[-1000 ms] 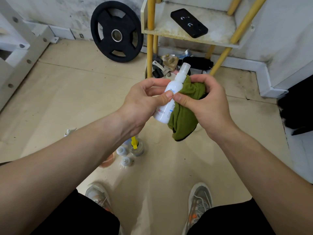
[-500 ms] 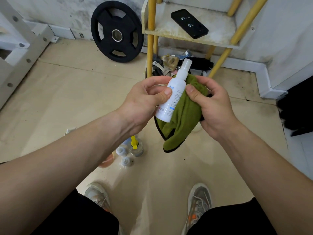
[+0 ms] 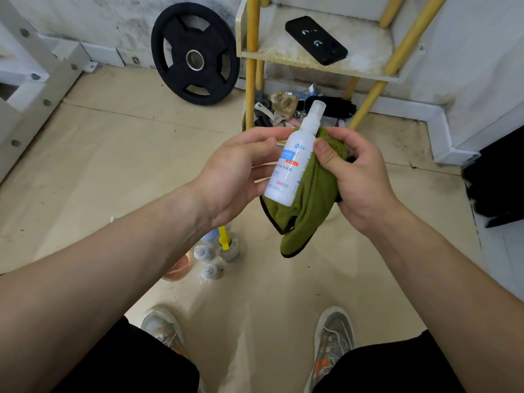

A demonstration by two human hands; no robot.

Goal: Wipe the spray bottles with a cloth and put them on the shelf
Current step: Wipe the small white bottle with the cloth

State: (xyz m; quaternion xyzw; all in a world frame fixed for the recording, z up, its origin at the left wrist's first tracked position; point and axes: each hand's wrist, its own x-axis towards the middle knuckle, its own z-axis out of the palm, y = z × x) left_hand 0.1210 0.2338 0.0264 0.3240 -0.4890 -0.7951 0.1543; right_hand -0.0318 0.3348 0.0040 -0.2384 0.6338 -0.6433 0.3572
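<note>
Floor [image 3: 113,165] beside shelf [image 3: 365,52]: left grip [image 3: 235,177] holds spray bottle [image 3: 289,168], right grip [image 3: 360,180] clasps cloth [image 3: 306,211] against it; judged mid-wipe, shelving next.

The spray bottle [image 3: 289,163] now shows its printed label. The green cloth [image 3: 306,211] hangs longer below the right hand [image 3: 360,180].

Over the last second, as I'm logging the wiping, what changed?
The right hand drew the green cloth down along the spray bottle, baring its label; the cloth hangs lower. The left hand kept holding the bottle. The shelf, phone and floor bottles stayed put.
</note>
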